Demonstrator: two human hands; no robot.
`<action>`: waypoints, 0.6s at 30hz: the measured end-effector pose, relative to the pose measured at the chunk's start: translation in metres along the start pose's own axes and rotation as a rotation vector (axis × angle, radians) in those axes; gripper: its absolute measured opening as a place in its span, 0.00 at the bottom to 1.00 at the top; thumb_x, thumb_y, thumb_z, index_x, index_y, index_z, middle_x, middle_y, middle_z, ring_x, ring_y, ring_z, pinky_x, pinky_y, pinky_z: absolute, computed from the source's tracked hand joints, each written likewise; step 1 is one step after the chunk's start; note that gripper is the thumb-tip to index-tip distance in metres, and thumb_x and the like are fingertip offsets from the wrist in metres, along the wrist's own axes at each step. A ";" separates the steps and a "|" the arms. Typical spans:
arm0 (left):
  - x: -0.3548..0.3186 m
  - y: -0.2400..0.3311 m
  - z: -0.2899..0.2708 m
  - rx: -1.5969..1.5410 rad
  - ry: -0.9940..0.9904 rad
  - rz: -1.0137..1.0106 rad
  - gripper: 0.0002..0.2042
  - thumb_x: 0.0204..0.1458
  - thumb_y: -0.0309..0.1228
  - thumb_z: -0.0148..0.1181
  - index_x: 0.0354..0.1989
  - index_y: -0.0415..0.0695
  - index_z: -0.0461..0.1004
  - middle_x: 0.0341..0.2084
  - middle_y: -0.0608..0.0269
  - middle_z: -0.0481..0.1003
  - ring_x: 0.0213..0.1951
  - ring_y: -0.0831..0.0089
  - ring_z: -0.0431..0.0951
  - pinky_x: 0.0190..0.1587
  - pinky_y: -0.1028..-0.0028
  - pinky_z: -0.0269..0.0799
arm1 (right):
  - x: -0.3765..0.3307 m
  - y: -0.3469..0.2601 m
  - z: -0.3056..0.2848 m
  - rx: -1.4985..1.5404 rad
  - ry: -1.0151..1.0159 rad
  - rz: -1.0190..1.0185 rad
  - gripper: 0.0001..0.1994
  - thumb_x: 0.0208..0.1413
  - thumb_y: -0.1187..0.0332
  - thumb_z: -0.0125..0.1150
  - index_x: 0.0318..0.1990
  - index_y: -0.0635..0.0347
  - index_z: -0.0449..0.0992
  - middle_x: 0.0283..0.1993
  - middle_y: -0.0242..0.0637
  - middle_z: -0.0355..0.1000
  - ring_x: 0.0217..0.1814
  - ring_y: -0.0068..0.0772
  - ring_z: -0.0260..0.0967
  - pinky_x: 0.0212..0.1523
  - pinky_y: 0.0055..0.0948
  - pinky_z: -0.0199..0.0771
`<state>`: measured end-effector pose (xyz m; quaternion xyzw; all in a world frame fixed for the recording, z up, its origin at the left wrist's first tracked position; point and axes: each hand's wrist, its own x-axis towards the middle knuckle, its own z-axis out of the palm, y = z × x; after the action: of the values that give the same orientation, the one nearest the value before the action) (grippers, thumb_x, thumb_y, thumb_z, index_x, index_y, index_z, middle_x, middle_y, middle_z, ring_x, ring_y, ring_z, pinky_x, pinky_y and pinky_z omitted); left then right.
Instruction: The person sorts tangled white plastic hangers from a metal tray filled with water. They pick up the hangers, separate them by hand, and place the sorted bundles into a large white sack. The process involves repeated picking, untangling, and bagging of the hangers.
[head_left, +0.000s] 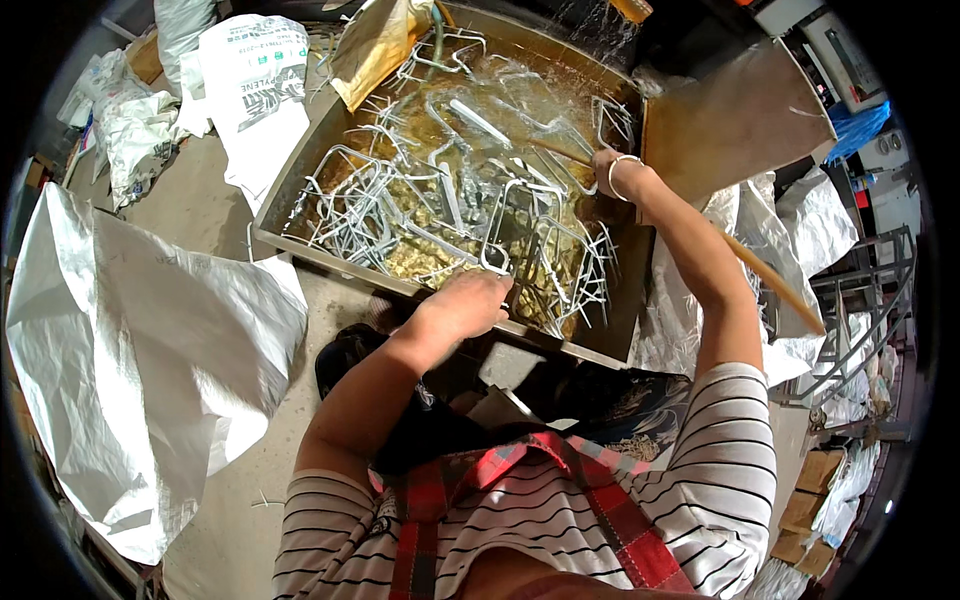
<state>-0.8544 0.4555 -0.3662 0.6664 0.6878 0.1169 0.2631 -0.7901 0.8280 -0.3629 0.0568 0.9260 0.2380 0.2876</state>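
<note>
A wooden stick (768, 275) is gripped in my right hand (617, 174), which is closed around it over the right side of a metal tub (345, 262). The stick's far end reaches over the water, and its other end slants out past my right forearm. My left hand (462, 303) is at the tub's front rim with its fingers curled, and a bent metal rod (494, 262) meets its fingertips. What lies inside those fingers is hidden. Many silvery bent metal rods (365, 225) lie tangled in the cloudy, yellowish water (420, 255), with splashes toward the back.
A brown board (735, 125) slants up at the tub's right side. Yellowish sheet material (378, 50) hangs over the back left corner. White woven sacks (140, 350) stand on the left, with more sacks (815, 220) on the right. Cardboard boxes (805, 500) are stacked at the lower right.
</note>
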 end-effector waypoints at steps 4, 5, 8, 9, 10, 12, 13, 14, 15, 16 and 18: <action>0.001 0.002 -0.002 -0.052 -0.047 -0.024 0.19 0.50 0.37 0.55 0.46 0.37 0.64 0.40 0.44 0.71 0.46 0.52 0.71 0.50 0.60 0.65 | -0.061 -0.033 0.012 -0.803 -0.126 -0.488 0.06 0.44 0.69 0.53 0.22 0.60 0.75 0.25 0.35 0.69 0.28 0.35 0.67 0.27 0.32 0.67; 0.005 0.003 0.001 -0.040 -0.022 0.029 0.20 0.49 0.37 0.55 0.45 0.36 0.65 0.39 0.44 0.72 0.45 0.51 0.71 0.49 0.59 0.65 | -0.087 -0.035 0.013 -0.222 0.029 -0.323 0.07 0.45 0.69 0.52 0.26 0.61 0.74 0.25 0.33 0.69 0.27 0.32 0.67 0.25 0.31 0.67; 0.000 0.005 -0.003 -0.072 -0.076 -0.044 0.22 0.48 0.38 0.56 0.48 0.36 0.64 0.41 0.43 0.71 0.46 0.51 0.71 0.50 0.60 0.65 | -0.151 -0.079 -0.014 0.204 0.013 -0.035 0.09 0.46 0.71 0.53 0.33 0.66 0.75 0.27 0.46 0.73 0.31 0.41 0.74 0.30 0.37 0.72; 0.002 0.001 0.005 -0.046 -0.072 -0.049 0.24 0.48 0.38 0.56 0.51 0.37 0.64 0.44 0.42 0.70 0.48 0.51 0.69 0.52 0.61 0.64 | -0.184 -0.088 -0.029 0.200 -0.002 -0.012 0.10 0.46 0.71 0.52 0.36 0.65 0.74 0.28 0.47 0.73 0.32 0.44 0.73 0.31 0.38 0.73; 0.006 -0.007 0.013 -0.032 -0.073 -0.046 0.25 0.47 0.38 0.56 0.54 0.40 0.63 0.47 0.43 0.68 0.50 0.53 0.68 0.53 0.63 0.63 | -0.213 -0.096 -0.040 0.199 -0.016 0.008 0.11 0.47 0.72 0.50 0.39 0.64 0.73 0.29 0.48 0.73 0.33 0.46 0.73 0.31 0.38 0.73; 0.008 -0.007 0.018 0.020 -0.102 -0.069 0.25 0.47 0.38 0.56 0.54 0.41 0.63 0.48 0.45 0.68 0.51 0.54 0.68 0.54 0.64 0.63 | -0.275 -0.110 -0.072 0.482 -0.121 0.313 0.13 0.49 0.74 0.48 0.43 0.56 0.72 0.30 0.47 0.73 0.33 0.48 0.71 0.33 0.39 0.72; 0.007 -0.004 0.016 0.032 -0.125 -0.100 0.26 0.47 0.39 0.56 0.55 0.41 0.63 0.49 0.45 0.67 0.52 0.54 0.67 0.55 0.64 0.62 | -0.307 -0.112 -0.080 0.521 -0.064 0.359 0.12 0.50 0.73 0.51 0.42 0.56 0.73 0.31 0.48 0.72 0.33 0.50 0.70 0.33 0.40 0.71; 0.005 -0.002 0.015 0.026 -0.121 -0.081 0.27 0.47 0.40 0.57 0.55 0.41 0.62 0.49 0.44 0.67 0.53 0.53 0.66 0.55 0.64 0.62 | -0.343 -0.112 -0.085 0.555 -0.008 0.410 0.11 0.51 0.72 0.53 0.42 0.57 0.73 0.32 0.50 0.71 0.33 0.52 0.69 0.32 0.41 0.69; 0.003 -0.002 0.018 0.033 -0.068 -0.042 0.24 0.47 0.39 0.57 0.50 0.38 0.65 0.45 0.43 0.69 0.50 0.53 0.68 0.53 0.64 0.64 | -0.379 -0.115 -0.091 0.585 0.078 0.427 0.11 0.50 0.73 0.54 0.42 0.58 0.73 0.30 0.50 0.71 0.31 0.51 0.69 0.32 0.40 0.69; 0.001 -0.006 0.020 0.046 -0.013 -0.014 0.21 0.47 0.39 0.57 0.45 0.36 0.67 0.41 0.43 0.72 0.47 0.53 0.71 0.51 0.63 0.66 | -0.410 -0.119 -0.099 0.617 0.176 0.435 0.12 0.49 0.74 0.54 0.43 0.59 0.73 0.29 0.50 0.71 0.30 0.50 0.68 0.31 0.38 0.68; -0.002 -0.007 0.016 0.047 -0.084 -0.069 0.28 0.46 0.42 0.58 0.55 0.42 0.64 0.48 0.43 0.68 0.52 0.53 0.67 0.56 0.64 0.61 | -0.465 -0.131 -0.127 0.704 -0.024 0.657 0.14 0.47 0.74 0.56 0.44 0.59 0.73 0.30 0.48 0.73 0.29 0.43 0.70 0.33 0.32 0.70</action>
<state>-0.8522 0.4501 -0.3831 0.6526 0.7013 0.0634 0.2798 -0.4718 0.5479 -0.0984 0.4429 0.8800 -0.0122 0.1710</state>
